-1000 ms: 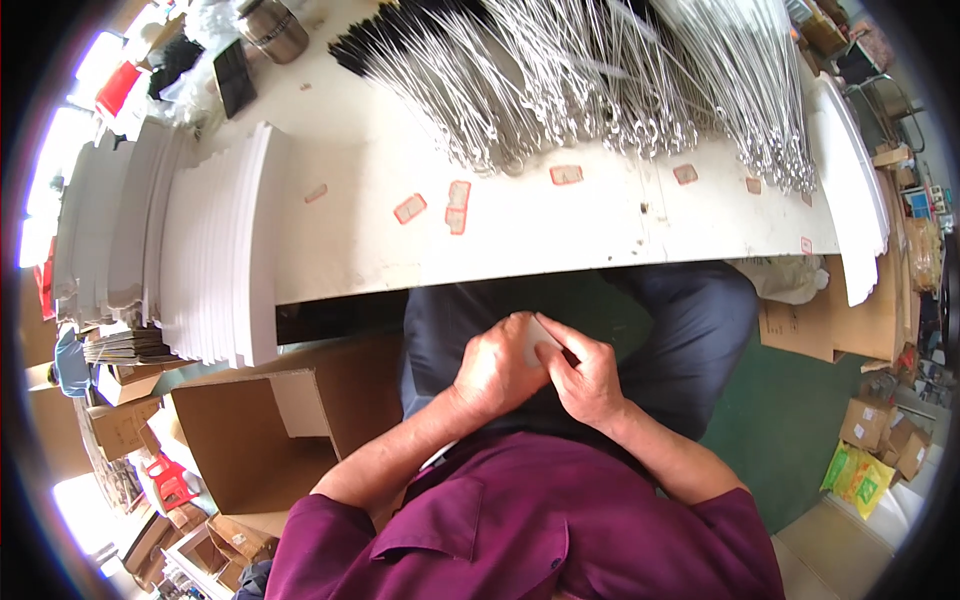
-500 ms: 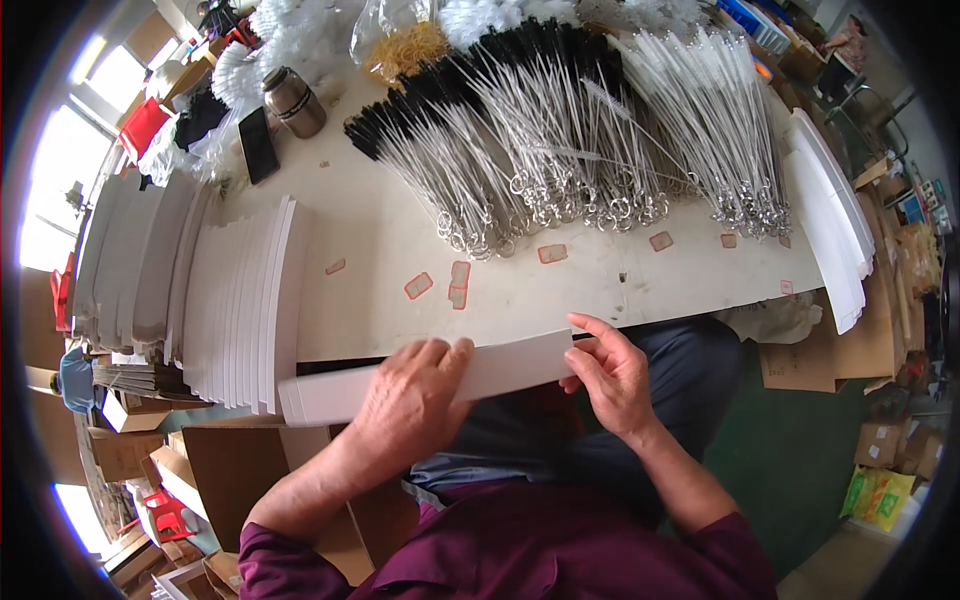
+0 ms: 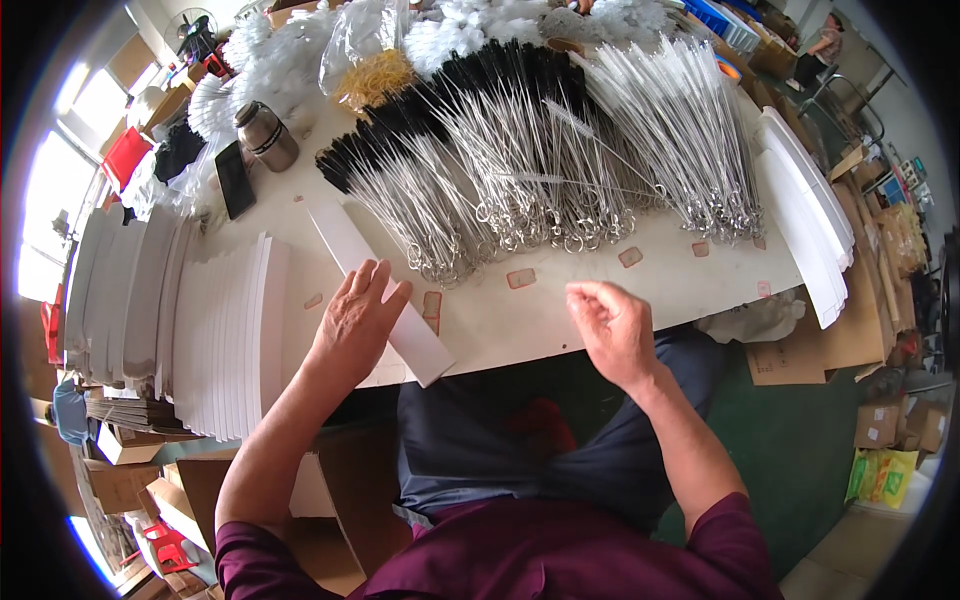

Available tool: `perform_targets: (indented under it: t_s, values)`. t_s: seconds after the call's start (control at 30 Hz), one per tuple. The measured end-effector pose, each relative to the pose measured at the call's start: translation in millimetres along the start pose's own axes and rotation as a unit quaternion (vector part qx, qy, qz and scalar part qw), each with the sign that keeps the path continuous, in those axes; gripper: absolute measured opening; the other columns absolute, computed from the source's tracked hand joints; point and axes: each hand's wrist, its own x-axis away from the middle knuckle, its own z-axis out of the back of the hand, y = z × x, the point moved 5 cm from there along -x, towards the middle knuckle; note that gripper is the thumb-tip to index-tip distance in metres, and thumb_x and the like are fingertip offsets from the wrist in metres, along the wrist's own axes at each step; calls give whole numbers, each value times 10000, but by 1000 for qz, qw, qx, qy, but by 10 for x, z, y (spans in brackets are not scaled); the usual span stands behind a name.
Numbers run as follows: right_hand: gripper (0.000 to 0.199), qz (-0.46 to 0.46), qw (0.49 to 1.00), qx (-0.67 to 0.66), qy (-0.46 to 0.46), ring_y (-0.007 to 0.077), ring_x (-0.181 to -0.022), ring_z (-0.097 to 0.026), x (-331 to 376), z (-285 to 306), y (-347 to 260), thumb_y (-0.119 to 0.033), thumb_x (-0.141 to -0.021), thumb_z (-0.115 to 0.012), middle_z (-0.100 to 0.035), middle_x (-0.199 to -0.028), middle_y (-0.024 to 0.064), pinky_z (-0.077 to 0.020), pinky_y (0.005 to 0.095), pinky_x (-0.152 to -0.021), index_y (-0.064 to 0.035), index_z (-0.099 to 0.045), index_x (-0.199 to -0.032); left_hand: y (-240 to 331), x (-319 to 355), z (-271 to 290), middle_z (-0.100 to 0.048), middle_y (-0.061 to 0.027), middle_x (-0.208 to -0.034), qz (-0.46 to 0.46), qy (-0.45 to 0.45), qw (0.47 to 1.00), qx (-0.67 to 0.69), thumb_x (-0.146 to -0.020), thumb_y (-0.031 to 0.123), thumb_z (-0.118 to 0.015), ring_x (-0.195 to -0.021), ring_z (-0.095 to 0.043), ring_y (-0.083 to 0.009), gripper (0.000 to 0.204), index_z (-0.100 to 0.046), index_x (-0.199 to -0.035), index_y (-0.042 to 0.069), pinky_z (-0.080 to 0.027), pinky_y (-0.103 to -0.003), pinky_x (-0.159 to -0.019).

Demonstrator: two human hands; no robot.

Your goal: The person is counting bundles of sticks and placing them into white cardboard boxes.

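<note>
A: Where do we have our long white carton?

B: Aslant on the table, its far end toward eleven o'clock, its near end toward five, right at the front edge.

A: And our grip?

B: Our left hand lies over its middle; we cannot tell whether the fingers pinch it or only press. Our right hand, at three o'clock from it, holds nothing, fingers loosely bent.

A: How do we handle it well?

B: Lightly, we'd judge: thin walls probably dent under a hard palm. We steer clear of the brushes' ring ends at two o'clock, and mind the near end, which could tip off the edge. The row of white cartons stands at nine o'clock; let's not knock it.
</note>
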Motion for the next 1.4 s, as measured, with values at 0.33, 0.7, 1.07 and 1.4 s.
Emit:
perform_targets:
  t_s: [0.33, 0.7, 1.07, 1.4]
  values:
    - [216, 163, 927, 322, 104, 334, -1047, -662, -1154, 389, 158, -136, -876, -709, -697, -1064, 142, -533, 428, -933, -20, -703, -1059, 370, -826, 314, -704, -190, -990, 66, 29, 972, 222, -861, 74, -670, -890, -700, -383, 247, -677, -1097, 3, -565, -449, -791]
    - [193, 99, 957, 268, 44, 327, -840, -696, -1516, 490, 264, -248, -890, -747, -716, -895, 127, -545, 432, -740, -55, -748, -868, 611, -1650, -41, -707, -175, -810, 122, 66, 970, 201, -879, 206, -701, -753, -712, -368, 188, -656, -862, 25, -568, -464, -700]
    - [222, 134, 961, 218, 101, 312, -893, -706, -1518, 513, 266, -143, -896, -714, -701, -1071, 149, -569, 409, -807, -21, -696, -1080, 546, -1621, -71, -686, -170, -704, 118, 107, 946, 281, -848, 132, -676, -693, -709, -354, 146, -696, -962, 43, -577, -427, -688]
    - [126, 229, 952, 195, 58, 306, -961, -688, -1140, 197, 23, -95, -856, -737, -710, -1032, 108, -557, 416, -848, -33, -714, -963, 597, -1720, -127, -699, -169, -738, 111, 85, 951, 276, -834, 130, -686, -686, -709, -328, 115, -706, -894, 34, -571, -414, -670]
